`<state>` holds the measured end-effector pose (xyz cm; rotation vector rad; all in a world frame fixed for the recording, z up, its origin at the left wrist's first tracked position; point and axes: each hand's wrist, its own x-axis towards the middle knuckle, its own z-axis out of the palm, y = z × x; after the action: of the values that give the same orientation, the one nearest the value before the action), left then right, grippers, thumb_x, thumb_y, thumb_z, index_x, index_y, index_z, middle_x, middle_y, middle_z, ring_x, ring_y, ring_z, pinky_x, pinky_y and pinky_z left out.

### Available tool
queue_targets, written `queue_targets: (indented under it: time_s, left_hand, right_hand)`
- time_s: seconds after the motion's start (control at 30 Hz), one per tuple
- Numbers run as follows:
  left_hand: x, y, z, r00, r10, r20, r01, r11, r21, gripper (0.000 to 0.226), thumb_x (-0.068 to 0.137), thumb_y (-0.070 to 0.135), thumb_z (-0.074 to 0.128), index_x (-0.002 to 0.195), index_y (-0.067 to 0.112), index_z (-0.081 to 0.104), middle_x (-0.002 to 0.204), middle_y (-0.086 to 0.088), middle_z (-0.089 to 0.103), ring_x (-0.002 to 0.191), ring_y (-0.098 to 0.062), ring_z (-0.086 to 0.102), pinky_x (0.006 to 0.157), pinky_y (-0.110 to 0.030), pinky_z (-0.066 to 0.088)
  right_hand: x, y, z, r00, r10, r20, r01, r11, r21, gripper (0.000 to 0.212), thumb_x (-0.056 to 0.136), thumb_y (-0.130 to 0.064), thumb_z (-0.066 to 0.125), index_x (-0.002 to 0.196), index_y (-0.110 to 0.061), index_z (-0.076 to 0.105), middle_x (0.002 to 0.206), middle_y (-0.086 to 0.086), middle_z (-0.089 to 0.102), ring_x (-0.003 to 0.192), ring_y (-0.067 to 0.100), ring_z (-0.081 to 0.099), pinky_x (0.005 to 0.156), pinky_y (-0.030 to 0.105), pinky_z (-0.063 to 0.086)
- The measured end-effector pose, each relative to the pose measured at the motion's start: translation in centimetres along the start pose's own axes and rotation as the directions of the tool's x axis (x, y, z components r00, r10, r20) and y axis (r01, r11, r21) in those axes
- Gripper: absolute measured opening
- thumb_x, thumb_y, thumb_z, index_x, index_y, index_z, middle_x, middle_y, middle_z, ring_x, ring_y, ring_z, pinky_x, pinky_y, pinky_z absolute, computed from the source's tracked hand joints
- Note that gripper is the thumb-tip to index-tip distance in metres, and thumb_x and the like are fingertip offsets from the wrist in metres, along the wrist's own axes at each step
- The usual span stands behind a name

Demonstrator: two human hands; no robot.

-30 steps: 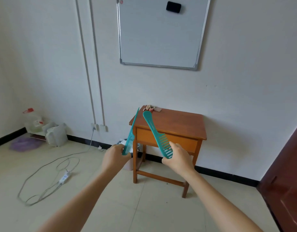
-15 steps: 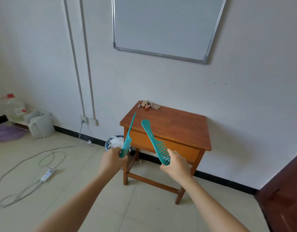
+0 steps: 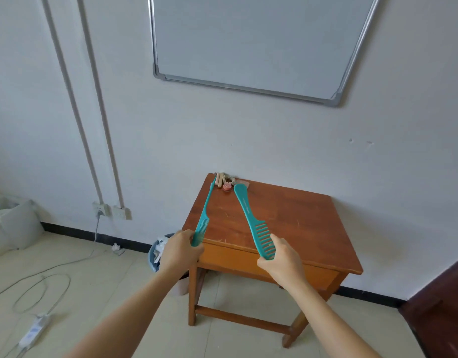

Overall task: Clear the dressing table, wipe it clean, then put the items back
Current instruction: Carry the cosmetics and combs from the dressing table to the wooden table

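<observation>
At the dressing table we have stepped closer, left hand gripping the tail comb, right hand the wide-tooth comb (putting back looks imminent, we judge).

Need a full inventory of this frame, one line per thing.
table: 1, brown wood, against the wall
small items: count unclear, tan and pink, table's back left corner
tail comb: 1, teal, in the left hand
wide-tooth comb: 1, teal, in the right hand
whiteboard: 1, white, grey frame, wall above the table
conduits: 2, pale grey, down the wall at left
sockets: 2, white, below the conduits
bin: 1, blue-grey, floor left of the table
power strip: 1, white, floor at lower left
white containers: count unclear, floor at far left
door: 1, dark red, right edge
left hand: 1, bare, grips the tail comb's toothed end
right hand: 1, bare, grips the wide-tooth comb's toothed end
</observation>
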<state>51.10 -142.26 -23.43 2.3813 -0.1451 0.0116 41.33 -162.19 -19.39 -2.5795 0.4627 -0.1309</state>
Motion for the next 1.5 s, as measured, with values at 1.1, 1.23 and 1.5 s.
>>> queue_targets:
  time_s: [1.1,1.23,1.5]
  left_hand:
    - [27.2,8.9,19.8,0.913,-0.235,0.334,0.101,0.923,0.371,0.036,0.084,0.029,0.060,0.117,0.015,0.055,0.114,-0.005,0.053,0.091,-0.015,0.059,0.074,-0.024,0.056]
    - [29.6,10.4,21.3,0.908,-0.231,0.351,0.071,0.907,0.414,0.039,0.086,0.027,0.059,0.122,0.012,0.052,0.119,-0.008,0.050,0.097,-0.019,0.058,0.074,-0.025,0.053]
    - [31.9,11.5,23.2,0.908,-0.217,0.358,0.018,0.875,0.483,0.045,0.087,0.024,0.057,0.128,0.009,0.048,0.118,-0.011,0.052,0.102,-0.024,0.057,0.081,-0.032,0.054]
  right_hand:
    - [28.8,13.0,3.8,0.914,0.294,0.281,-0.380,0.863,0.332,0.065,0.071,-0.009,0.069,0.130,-0.010,0.040,0.118,0.005,0.055,0.102,0.018,0.056,0.077,0.020,0.043]
    - [30.0,13.4,4.3,0.935,0.256,0.244,-0.306,0.932,0.193,0.063,0.071,-0.016,0.069,0.128,-0.015,0.042,0.115,0.001,0.051,0.107,0.017,0.051,0.088,0.024,0.041]
    - [31.4,12.9,5.0,0.933,0.299,0.198,-0.327,0.937,0.126,0.062,0.072,-0.020,0.069,0.128,-0.018,0.041,0.117,-0.001,0.048,0.112,0.016,0.046,0.095,0.031,0.044]
